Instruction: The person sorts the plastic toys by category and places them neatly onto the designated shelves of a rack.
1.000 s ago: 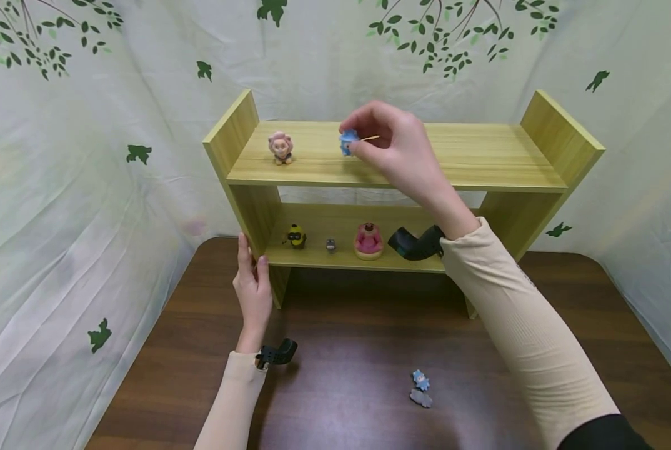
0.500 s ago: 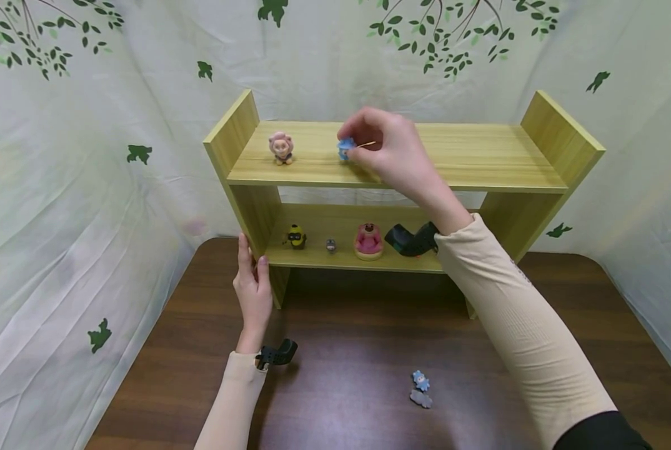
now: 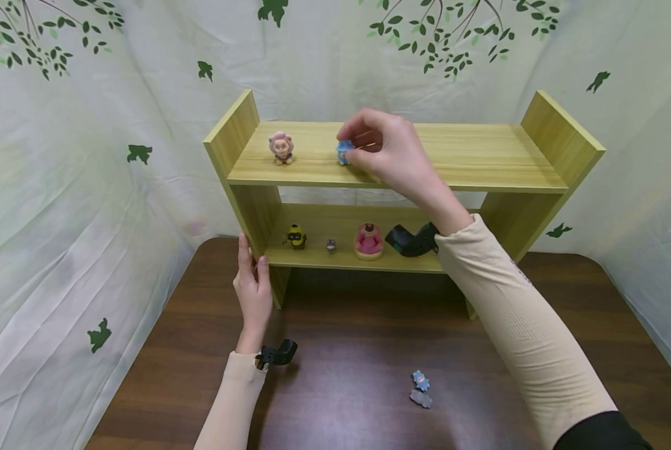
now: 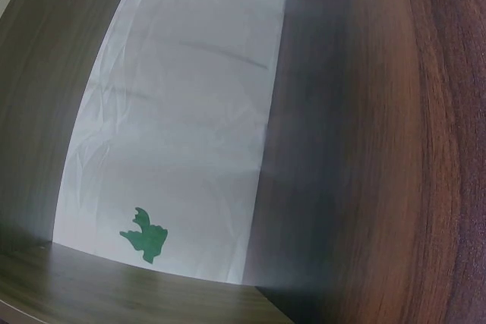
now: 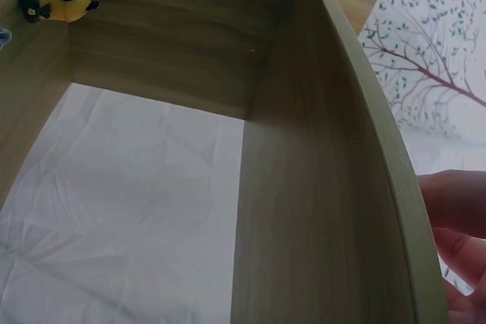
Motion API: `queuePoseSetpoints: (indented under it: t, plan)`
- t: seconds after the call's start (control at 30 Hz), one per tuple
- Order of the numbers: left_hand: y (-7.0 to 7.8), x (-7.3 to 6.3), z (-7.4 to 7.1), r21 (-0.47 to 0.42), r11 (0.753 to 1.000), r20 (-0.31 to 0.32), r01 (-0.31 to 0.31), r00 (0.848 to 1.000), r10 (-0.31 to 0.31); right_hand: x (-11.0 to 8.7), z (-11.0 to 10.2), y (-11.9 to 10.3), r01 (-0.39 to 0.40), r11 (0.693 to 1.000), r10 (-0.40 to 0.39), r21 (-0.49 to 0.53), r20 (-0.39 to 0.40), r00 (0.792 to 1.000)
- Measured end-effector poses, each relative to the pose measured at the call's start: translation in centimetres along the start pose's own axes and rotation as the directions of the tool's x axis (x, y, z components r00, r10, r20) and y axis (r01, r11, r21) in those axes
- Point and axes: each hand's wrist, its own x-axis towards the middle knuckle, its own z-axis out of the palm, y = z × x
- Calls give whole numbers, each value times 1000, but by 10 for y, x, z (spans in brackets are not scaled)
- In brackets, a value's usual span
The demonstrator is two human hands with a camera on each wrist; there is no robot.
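My right hand [image 3: 394, 147] pinches a small blue figurine [image 3: 343, 152] between thumb and fingertips, low over the upper board of a wooden shelf [image 3: 470, 156]. The fingers cover part of the figurine. To its left stands a pink, fluffy-headed figurine [image 3: 281, 148]. My left hand [image 3: 253, 294] rests against the shelf's left side panel, fingers straight and thumb by the front edge. In the right wrist view, the shelf board hides most of the right fingers [image 5: 456, 206] and the figurine. No part of the left hand shows in the left wrist view.
A yellow-and-black figurine [image 3: 296, 237], a tiny grey one [image 3: 331, 245] and a pink bear figurine [image 3: 368, 241] stand on the lower board. On the brown table [image 3: 341, 375] lie a blue figurine with a spiky outline [image 3: 420, 380] and a grey cloud-shaped piece [image 3: 421, 399].
My right hand has moved slightly left and down, bringing the blue figurine closer to the upper board. The left hand stays where it was.
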Motion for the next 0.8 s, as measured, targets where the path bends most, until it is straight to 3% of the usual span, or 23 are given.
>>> queuePoseSetpoints:
  t: [0.3,0.47,0.8]
  plan:
    - [1,0,0,-3,1000,-4,4,1000,-4,-2,-2,0,24,1000,-24,13,-33,999]
    - [1,0,1,-2,1000,-19,-25,1000,25,-5,-6,-1,56,997,-52,45,-82,995]
    - [1,0,0,1,1000,-4,-5,1000,5,-27,-13,-5,116,986,-98,119,-143,985]
